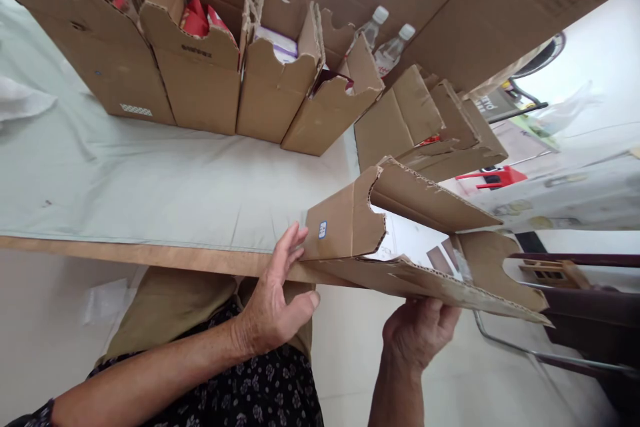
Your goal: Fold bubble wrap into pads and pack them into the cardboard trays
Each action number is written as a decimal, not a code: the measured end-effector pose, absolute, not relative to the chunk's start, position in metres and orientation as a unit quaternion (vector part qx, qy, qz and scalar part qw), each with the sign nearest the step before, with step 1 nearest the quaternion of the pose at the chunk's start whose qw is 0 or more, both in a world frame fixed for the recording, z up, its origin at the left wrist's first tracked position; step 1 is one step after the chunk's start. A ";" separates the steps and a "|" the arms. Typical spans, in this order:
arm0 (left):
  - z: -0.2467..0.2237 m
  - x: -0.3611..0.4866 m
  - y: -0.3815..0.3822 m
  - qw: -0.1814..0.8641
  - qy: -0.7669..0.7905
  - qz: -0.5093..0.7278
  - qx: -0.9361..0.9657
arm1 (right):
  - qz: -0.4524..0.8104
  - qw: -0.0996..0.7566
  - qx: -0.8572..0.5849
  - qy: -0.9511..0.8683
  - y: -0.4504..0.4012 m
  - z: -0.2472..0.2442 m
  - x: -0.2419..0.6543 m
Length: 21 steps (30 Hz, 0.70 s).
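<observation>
Head view: we log the long, open-topped brown cardboard box overhanging the pale-green-covered worktop, long axis left-right; left hand loosely open at its left end, right hand beneath, closure hidden.

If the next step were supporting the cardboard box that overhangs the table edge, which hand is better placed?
Likely the right hand: it is at the underside of the overhanging cardboard box. The left hand is open beside the end with the label.
</observation>
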State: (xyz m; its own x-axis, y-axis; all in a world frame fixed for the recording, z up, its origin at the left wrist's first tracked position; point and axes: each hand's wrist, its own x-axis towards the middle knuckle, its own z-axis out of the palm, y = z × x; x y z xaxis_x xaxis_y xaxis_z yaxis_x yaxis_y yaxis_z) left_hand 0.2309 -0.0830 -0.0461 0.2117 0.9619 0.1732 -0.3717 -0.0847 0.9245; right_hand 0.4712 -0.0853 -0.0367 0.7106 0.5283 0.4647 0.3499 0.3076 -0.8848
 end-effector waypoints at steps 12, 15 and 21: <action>-0.035 0.227 -0.076 0.526 0.315 0.495 0.616 | 0.055 0.688 -0.594 -0.414 -0.082 -0.033 0.452; -0.040 0.225 -0.085 0.545 0.342 0.496 0.583 | 0.059 0.683 -0.599 -0.414 -0.083 -0.033 0.452; -0.042 0.227 -0.094 0.503 0.366 0.486 0.613 | 0.077 0.690 -0.621 -0.364 -0.100 -0.047 0.448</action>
